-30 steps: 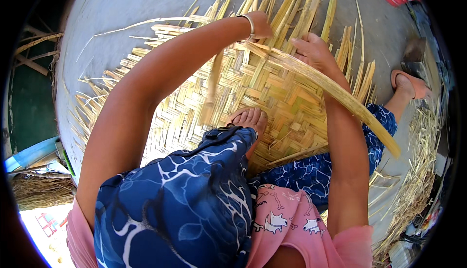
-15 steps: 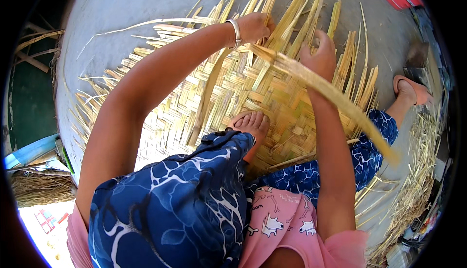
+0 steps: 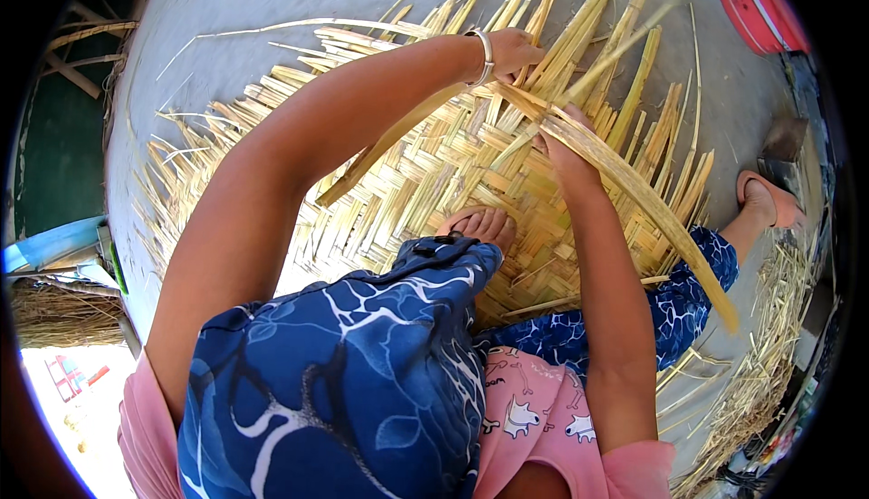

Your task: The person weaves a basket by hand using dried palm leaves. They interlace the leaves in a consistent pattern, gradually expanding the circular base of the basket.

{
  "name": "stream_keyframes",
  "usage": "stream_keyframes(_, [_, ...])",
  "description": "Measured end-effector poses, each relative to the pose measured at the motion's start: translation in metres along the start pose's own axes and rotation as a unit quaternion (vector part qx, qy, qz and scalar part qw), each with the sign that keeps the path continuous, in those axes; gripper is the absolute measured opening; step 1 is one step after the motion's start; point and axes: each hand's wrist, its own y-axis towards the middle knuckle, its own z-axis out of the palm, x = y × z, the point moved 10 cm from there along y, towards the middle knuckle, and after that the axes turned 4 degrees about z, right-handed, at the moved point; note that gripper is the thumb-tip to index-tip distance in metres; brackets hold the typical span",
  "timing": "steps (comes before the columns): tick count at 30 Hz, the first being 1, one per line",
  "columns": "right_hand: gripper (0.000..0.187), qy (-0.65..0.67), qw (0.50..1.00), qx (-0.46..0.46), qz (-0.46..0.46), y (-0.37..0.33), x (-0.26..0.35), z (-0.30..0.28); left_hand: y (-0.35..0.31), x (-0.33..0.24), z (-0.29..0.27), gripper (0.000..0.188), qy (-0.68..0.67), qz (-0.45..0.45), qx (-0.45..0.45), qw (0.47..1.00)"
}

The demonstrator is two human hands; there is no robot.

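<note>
A partly woven mat of pale split-cane strips (image 3: 444, 164) lies on the floor, its loose ends fanning out at the far and left sides. My left hand (image 3: 509, 52), with a silver bangle on its wrist, is closed on a strip at the far weaving edge. My right hand (image 3: 568, 148) is just nearer and to the right, its fingers closed round a strip and partly covered by strips. A long bent strip (image 3: 647, 199) arches over my right wrist, its end hanging toward my knee. Another thin strip (image 3: 647, 33), blurred, slants up to the far right.
My sandalled foot (image 3: 484, 225) presses on the mat; the other foot (image 3: 769, 199) is stretched out right. Loose straw (image 3: 760, 354) lies along the right side. A red plastic container (image 3: 763, 9) stands at the far right. Grey floor (image 3: 226, 1) surrounds the mat.
My right hand has moved nearer and leftward, its fingers closing in at the strips. A thin strip now slants up past it. The view has shifted slightly.
</note>
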Motion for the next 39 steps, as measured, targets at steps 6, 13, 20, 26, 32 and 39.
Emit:
stream_keyframes(6, [0.018,-0.051,0.997,-0.058,-0.011,0.007,-0.014,-0.016,-0.013,-0.014,0.005,0.055,-0.031,-0.016,0.021,0.999])
stream_keyframes(13, [0.03,0.066,0.996,0.014,-0.061,0.017,0.01,0.008,-0.019,-0.043,0.018,0.05,0.177,0.102,0.113,0.972])
stream_keyframes(20, [0.036,-0.243,0.948,0.058,-0.199,0.039,0.029,0.008,-0.022,-0.058,0.056,0.031,0.286,0.274,0.31,0.864])
stream_keyframes(26, [0.026,0.07,0.993,0.08,-0.043,0.056,0.015,-0.015,-0.011,-0.049,0.062,0.032,0.251,0.125,0.273,0.92])
stream_keyframes(32, [0.021,0.093,0.993,-0.059,-0.05,0.028,0.027,-0.077,-0.007,-0.051,0.076,0.027,0.304,0.121,0.292,0.899])
stream_keyframes(39, [0.04,-0.1,0.994,-0.041,0.012,0.07,-0.01,-0.084,0.012,-0.038,0.094,0.025,0.462,0.388,0.213,0.768])
